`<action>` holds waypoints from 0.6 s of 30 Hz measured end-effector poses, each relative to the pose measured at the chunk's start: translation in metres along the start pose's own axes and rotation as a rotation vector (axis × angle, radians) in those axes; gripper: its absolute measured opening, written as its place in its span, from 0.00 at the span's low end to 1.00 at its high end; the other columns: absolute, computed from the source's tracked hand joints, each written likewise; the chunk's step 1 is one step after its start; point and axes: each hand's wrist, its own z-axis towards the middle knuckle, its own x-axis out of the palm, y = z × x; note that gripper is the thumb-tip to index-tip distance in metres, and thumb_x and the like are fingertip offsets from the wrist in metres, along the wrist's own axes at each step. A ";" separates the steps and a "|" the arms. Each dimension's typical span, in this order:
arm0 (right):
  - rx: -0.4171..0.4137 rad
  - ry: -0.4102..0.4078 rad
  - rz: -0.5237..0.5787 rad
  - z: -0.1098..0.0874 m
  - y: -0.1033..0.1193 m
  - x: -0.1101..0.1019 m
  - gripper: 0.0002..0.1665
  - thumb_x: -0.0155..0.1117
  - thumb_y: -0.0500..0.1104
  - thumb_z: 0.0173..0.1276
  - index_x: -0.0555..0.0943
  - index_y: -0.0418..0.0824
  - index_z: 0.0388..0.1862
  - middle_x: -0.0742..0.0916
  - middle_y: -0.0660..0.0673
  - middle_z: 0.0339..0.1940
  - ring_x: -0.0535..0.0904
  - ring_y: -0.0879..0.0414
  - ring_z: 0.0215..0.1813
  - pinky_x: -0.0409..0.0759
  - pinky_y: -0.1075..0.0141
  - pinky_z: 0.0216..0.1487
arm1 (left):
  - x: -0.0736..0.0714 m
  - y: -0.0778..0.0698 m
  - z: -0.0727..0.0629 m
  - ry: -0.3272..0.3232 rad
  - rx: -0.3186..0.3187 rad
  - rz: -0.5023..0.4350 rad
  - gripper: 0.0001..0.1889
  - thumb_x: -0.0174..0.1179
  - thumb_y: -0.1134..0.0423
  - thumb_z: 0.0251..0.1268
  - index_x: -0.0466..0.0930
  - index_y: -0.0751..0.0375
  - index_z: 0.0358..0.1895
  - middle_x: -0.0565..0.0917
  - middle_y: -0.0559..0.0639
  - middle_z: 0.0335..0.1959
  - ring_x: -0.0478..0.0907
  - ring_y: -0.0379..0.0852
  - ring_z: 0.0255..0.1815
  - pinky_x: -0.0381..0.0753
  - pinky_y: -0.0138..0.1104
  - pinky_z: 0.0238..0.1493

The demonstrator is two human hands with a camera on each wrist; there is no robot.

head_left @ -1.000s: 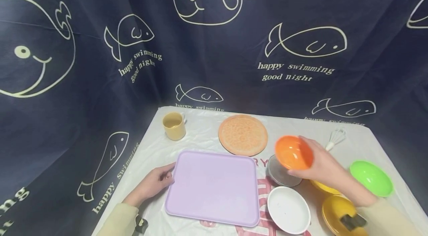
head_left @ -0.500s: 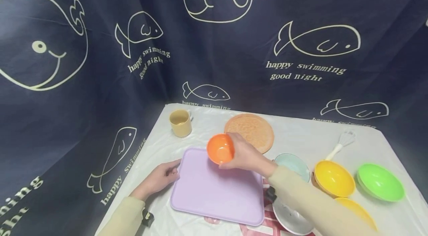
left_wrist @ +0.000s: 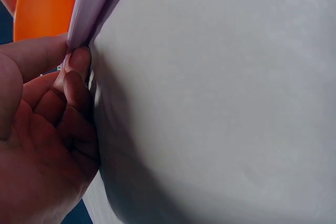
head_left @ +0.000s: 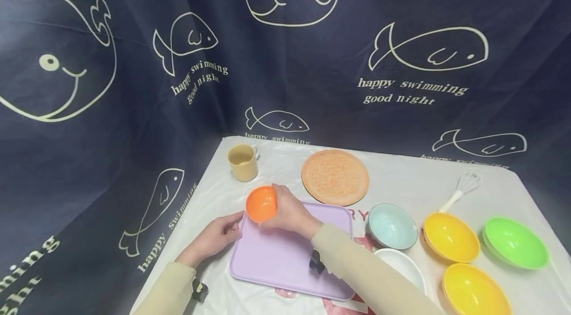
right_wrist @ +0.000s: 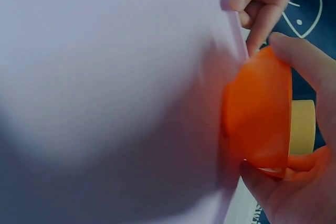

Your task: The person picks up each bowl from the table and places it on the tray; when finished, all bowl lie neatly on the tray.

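My right hand (head_left: 292, 210) grips a small orange bowl (head_left: 260, 204) by its rim, holding it at the far left corner of a lilac rectangular tray (head_left: 276, 255). In the right wrist view the bowl's base is right at the tray's surface. At the tray's left edge, my left hand (head_left: 213, 236) pinches the rim, thumb on top and the other fingers curled below, as the left wrist view shows. The right forearm covers part of the tray's right side.
A tan mug (head_left: 244, 167) stands at the back left, a round orange-patterned mat (head_left: 335, 177) behind the tray. To the right are a pale blue bowl (head_left: 392, 226), a partly hidden white bowl (head_left: 403, 268), yellow bowls (head_left: 450, 237), a green bowl (head_left: 515, 243) and a whisk (head_left: 461, 191).
My right hand has carried the orange bowl leftward from above the bowls on the right to the tray's far left corner. My left hand has stayed at the tray's edge.
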 end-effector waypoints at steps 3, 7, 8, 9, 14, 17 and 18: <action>-0.011 -0.011 -0.010 0.003 -0.001 0.004 0.70 0.89 0.54 0.42 0.62 0.31 0.79 0.76 0.37 0.68 0.77 0.48 0.63 0.74 0.53 0.67 | 0.000 0.000 0.000 0.001 0.009 -0.009 0.30 0.66 0.66 0.71 0.72 0.66 0.75 0.79 0.43 0.31 0.74 0.40 0.31 0.75 0.34 0.38; -0.010 -0.009 -0.033 0.006 0.002 0.008 0.74 0.88 0.56 0.44 0.57 0.29 0.81 0.72 0.34 0.72 0.74 0.44 0.68 0.71 0.51 0.70 | -0.001 0.002 -0.002 -0.002 0.010 -0.012 0.30 0.66 0.65 0.71 0.72 0.67 0.74 0.79 0.42 0.31 0.73 0.39 0.30 0.75 0.33 0.38; -0.006 -0.005 -0.037 0.007 0.003 0.009 0.75 0.88 0.57 0.45 0.56 0.28 0.82 0.71 0.33 0.74 0.73 0.43 0.70 0.70 0.50 0.71 | -0.001 0.003 -0.002 -0.004 0.005 -0.012 0.30 0.66 0.65 0.71 0.72 0.68 0.74 0.78 0.42 0.31 0.73 0.39 0.30 0.75 0.33 0.38; -0.003 0.000 -0.038 0.008 0.004 0.010 0.75 0.88 0.57 0.45 0.55 0.28 0.82 0.70 0.33 0.75 0.72 0.43 0.70 0.69 0.50 0.72 | -0.001 0.002 -0.003 -0.006 0.001 -0.015 0.30 0.66 0.64 0.71 0.72 0.68 0.74 0.78 0.42 0.31 0.73 0.39 0.30 0.75 0.33 0.38; 0.000 -0.002 -0.056 0.009 0.008 0.014 0.76 0.86 0.59 0.47 0.53 0.26 0.82 0.68 0.32 0.78 0.70 0.40 0.74 0.68 0.50 0.73 | 0.001 0.002 -0.002 -0.010 -0.030 -0.022 0.30 0.67 0.63 0.70 0.73 0.67 0.73 0.78 0.43 0.30 0.73 0.40 0.30 0.75 0.34 0.38; -0.002 -0.018 -0.075 0.009 0.009 0.016 0.77 0.87 0.61 0.46 0.53 0.25 0.82 0.68 0.31 0.78 0.70 0.39 0.74 0.68 0.49 0.73 | 0.002 0.001 -0.001 -0.009 -0.036 -0.022 0.30 0.67 0.63 0.70 0.73 0.67 0.73 0.77 0.43 0.30 0.72 0.41 0.30 0.74 0.34 0.36; -0.003 -0.022 -0.079 0.009 0.009 0.016 0.77 0.87 0.61 0.46 0.54 0.25 0.81 0.68 0.31 0.78 0.70 0.39 0.74 0.67 0.50 0.73 | 0.002 0.001 0.000 -0.008 -0.037 -0.022 0.30 0.67 0.63 0.70 0.74 0.67 0.73 0.77 0.44 0.30 0.72 0.41 0.30 0.74 0.34 0.36</action>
